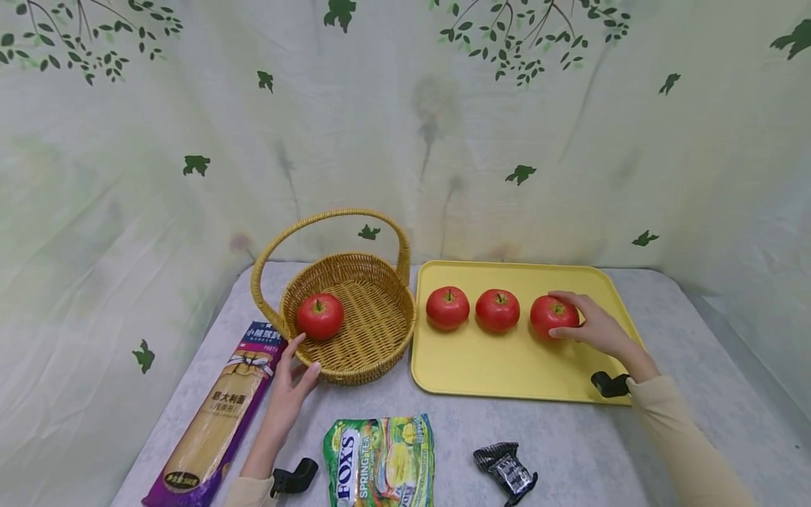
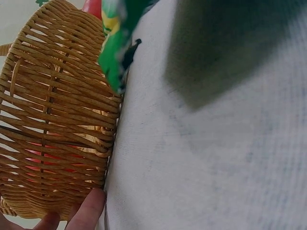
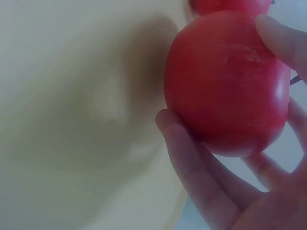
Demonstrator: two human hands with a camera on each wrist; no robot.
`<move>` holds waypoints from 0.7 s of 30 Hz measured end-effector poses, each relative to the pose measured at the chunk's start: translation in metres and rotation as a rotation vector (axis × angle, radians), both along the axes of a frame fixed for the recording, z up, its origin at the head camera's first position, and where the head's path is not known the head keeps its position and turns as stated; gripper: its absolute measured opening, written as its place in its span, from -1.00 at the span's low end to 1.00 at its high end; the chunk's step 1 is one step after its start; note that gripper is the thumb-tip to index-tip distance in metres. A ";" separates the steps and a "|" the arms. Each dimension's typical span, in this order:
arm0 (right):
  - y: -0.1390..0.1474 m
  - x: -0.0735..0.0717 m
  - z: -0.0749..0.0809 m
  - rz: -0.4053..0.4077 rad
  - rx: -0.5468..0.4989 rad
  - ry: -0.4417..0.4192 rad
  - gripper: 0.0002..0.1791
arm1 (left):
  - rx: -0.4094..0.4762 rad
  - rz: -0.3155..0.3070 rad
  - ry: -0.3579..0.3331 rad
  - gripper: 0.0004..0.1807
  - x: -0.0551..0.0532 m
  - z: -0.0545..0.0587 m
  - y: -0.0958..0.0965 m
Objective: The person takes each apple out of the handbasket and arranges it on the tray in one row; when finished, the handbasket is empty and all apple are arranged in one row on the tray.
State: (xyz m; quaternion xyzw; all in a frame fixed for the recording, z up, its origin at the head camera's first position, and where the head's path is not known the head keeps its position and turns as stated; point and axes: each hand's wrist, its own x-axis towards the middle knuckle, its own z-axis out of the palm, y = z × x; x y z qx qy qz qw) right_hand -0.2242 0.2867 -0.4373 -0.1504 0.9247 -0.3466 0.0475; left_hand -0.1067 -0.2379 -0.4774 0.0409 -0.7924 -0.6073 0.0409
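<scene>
From the head, I see the right hand (image 1: 598, 328) with its fingers curled round a red apple (image 1: 545, 318) over the yellow tray (image 1: 481, 373), beside two more apples (image 1: 499, 311). The left hand (image 1: 288, 391), fingers spread and relaxed, touches the near left side of a wicker basket (image 1: 355, 372) holding another apple (image 1: 317, 318). At the left wrist, fingertips meet the woven wall. At the right wrist, thumb and fingers grip the apple's sides.
</scene>
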 end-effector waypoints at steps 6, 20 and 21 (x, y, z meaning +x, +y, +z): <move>-0.001 -0.002 -0.003 -0.020 0.064 -0.013 -0.14 | 0.002 -0.003 0.010 -0.30 0.000 -0.001 0.000; 0.005 -0.005 0.010 -0.018 -0.209 -0.112 -0.24 | -0.006 -0.001 0.033 -0.33 -0.001 -0.002 0.000; 0.004 -0.004 0.012 -0.011 -0.241 -0.113 -0.27 | -0.004 0.000 0.030 -0.32 -0.001 -0.002 0.000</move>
